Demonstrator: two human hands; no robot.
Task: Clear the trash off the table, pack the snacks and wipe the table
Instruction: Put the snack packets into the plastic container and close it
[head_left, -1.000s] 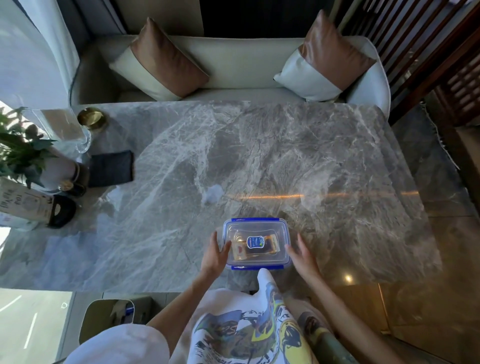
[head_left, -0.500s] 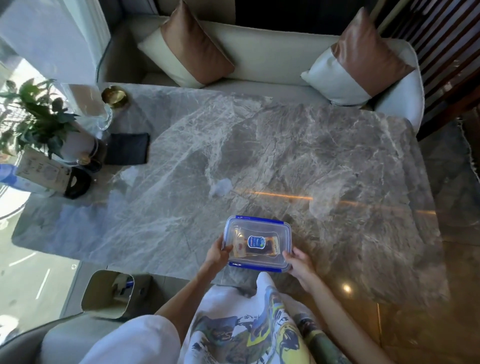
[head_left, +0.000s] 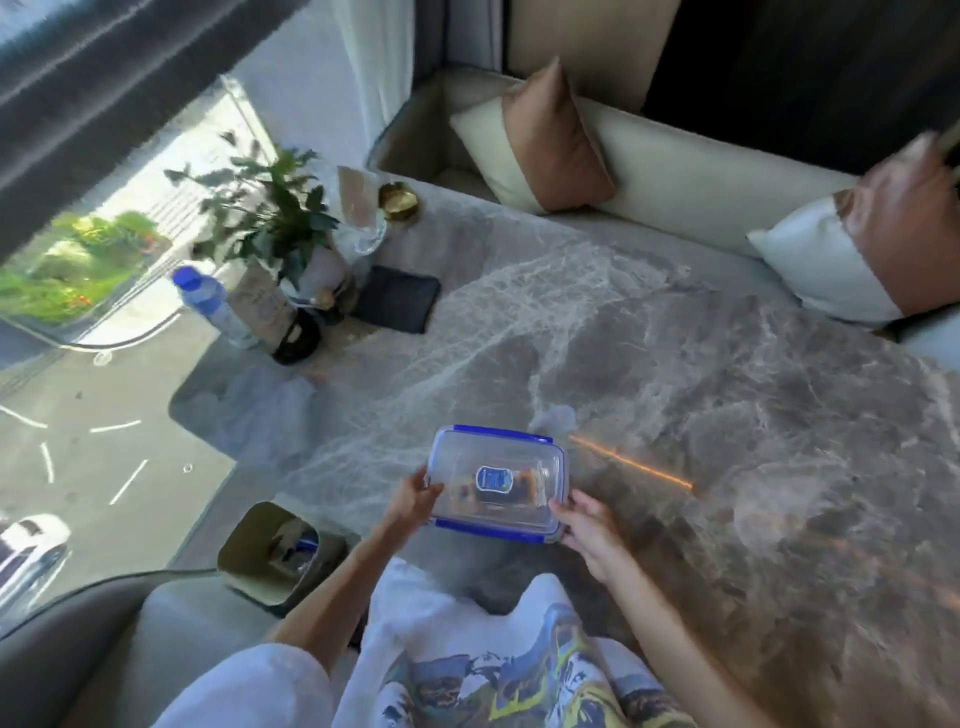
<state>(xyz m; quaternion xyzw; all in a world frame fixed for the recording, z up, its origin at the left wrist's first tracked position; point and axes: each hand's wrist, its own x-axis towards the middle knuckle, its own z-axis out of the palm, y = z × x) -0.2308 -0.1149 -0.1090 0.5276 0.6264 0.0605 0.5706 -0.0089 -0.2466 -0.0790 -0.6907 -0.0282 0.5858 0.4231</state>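
At the near edge of the marble desk (head_left: 727, 405), a person holds a clear snack box (head_left: 498, 467) with blue clips by its two short ends. The left hand (head_left: 413, 501) grips the nine o'clock end with the thumb on the lid and the other fingers tucked underneath, out of sight. The right hand (head_left: 589, 527) grips the four o'clock corner, its fingers curled under the rim, and the tips are hidden too. I cannot tell whether the box rests on the desk or hangs just off it.

Through the lid there is a blue-labelled packet and something orange-brown, both too blurred to name. At one o'clock from the box, near it, a small crumpled tissue (head_left: 557, 415) lies on the desk, smeared and pale. At eight o'clock, below the desk edge, an open bin (head_left: 244, 545) holds scraps I cannot make out.

At eleven o'clock the far corner carries a potted plant (head_left: 265, 208), a water bottle (head_left: 208, 301) with a blue cap, a dark cloth (head_left: 397, 305) and a gold dish (head_left: 397, 201). At two o'clock a cushion (head_left: 883, 254) is blurred and cut off by the frame's edge.
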